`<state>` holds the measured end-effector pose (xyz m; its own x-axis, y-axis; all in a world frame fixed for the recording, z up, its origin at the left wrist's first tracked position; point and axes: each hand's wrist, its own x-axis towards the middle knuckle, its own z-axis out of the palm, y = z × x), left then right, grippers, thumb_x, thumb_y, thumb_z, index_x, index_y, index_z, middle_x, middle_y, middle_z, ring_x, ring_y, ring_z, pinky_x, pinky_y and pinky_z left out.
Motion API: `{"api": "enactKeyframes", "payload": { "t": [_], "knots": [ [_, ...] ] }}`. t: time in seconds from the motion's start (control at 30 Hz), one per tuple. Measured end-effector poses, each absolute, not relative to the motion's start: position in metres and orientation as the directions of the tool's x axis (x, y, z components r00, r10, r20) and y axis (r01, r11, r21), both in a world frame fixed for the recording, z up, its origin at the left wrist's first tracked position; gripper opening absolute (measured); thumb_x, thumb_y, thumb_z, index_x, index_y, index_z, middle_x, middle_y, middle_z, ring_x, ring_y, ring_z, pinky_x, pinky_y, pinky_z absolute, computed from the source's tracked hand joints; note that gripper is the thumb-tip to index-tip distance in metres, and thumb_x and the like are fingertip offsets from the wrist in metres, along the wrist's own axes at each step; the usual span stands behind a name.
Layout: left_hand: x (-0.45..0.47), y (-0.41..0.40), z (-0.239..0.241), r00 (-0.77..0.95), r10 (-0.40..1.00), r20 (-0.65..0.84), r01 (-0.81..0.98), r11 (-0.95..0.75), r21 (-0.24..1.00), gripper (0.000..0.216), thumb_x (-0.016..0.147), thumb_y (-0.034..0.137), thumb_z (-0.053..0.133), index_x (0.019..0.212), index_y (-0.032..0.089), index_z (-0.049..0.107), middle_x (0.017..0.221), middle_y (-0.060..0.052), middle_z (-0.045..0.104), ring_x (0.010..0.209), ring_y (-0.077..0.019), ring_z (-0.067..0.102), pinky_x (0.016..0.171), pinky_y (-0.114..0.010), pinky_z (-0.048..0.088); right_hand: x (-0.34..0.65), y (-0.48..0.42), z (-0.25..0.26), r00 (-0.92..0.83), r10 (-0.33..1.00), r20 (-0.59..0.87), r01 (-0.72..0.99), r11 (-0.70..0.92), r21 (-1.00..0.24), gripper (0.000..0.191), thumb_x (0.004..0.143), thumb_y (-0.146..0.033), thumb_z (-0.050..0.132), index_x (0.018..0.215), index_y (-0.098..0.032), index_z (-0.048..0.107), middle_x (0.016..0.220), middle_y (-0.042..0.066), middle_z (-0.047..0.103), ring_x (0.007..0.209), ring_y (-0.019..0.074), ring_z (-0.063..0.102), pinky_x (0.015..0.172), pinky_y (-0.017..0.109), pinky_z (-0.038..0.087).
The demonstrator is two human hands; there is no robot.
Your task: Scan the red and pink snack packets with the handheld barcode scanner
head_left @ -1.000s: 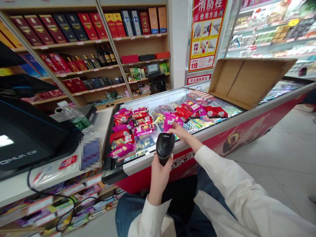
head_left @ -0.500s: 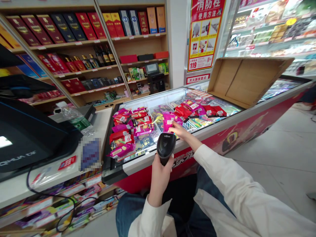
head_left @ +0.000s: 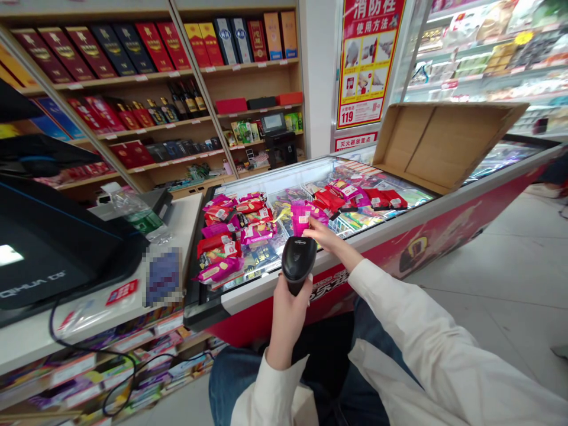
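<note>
Head view: left hand (head_left: pixel 288 316) clasping black barcode scanner (head_left: pixel 299 258); right hand (head_left: pixel 322 235) pinching pink snack packet (head_left: pixel 301 216) by its lower edge, raised over freezer lid (head_left: pixel 248 183). Likely light, crinkly, slippery; best gripped at sealed edge.

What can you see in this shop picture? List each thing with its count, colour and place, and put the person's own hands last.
barcode scanner: one, black, in front of the freezer edge, held upright
pink packet: one, magenta, above the freezer glass, just beyond the scanner
wrapped packets: many, red and pink, lying on the freezer lid
chest freezer: one, red front, glass top, centre
cardboard box: one, brown, open, on the freezer
till screen: one, black, on the counter at left
plastic bottle: one, clear, green label, beside the screen
boxed goods: many, red, navy, orange, on wooden shelves
poster: one, red, on the pillar
left hand: grips the scanner handle
right hand: holds the pink packet
</note>
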<state>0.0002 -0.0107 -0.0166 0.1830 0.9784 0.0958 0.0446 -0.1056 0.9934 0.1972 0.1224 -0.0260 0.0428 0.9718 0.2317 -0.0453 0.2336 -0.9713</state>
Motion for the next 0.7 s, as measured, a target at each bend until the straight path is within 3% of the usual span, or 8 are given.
{"api": "enactKeyframes", "payload": {
  "t": [0.33,0.5,0.7],
  "knots": [
    [0.001,-0.011,-0.019,0.161,0.982,0.094,0.050,-0.103,0.993,0.034,0.090,0.051,0.076,0.094,0.019,0.064,0.062,0.004,0.062,0.052,-0.0140,0.055,0.057,-0.027,0.044,0.198,0.124,-0.030,0.074,0.974,0.213,-0.003,0.213,-0.977,0.029,0.065,-0.027,0.070,0.093,-0.026,0.062,0.081,-0.006,0.060,0.083,0.0184,0.056,0.085,0.034,0.049],
    [-0.003,-0.011,-0.023,0.134,0.987,0.093,0.054,-0.101,0.993,0.037,0.088,0.053,0.078,0.093,0.019,0.064,0.060,0.004,0.061,0.050,-0.0136,0.054,0.055,-0.027,0.043,0.198,0.128,-0.029,0.100,0.969,0.226,-0.038,0.231,-0.972,0.052,0.065,-0.032,0.084,0.112,-0.028,0.063,0.100,-0.001,0.071,0.093,0.0214,0.065,0.092,0.038,0.053],
    [-0.009,-0.006,-0.027,0.077,0.992,0.096,0.011,-0.097,0.995,0.038,0.086,0.053,0.080,0.093,0.019,0.064,0.064,0.003,0.063,0.052,-0.0135,0.055,0.055,-0.026,0.043,0.230,0.120,0.001,0.006,0.961,0.275,0.200,0.269,-0.942,0.052,0.059,-0.026,0.094,0.106,-0.022,0.072,0.101,0.003,0.077,0.100,0.0266,0.071,0.099,0.044,0.054]
  ]
}}
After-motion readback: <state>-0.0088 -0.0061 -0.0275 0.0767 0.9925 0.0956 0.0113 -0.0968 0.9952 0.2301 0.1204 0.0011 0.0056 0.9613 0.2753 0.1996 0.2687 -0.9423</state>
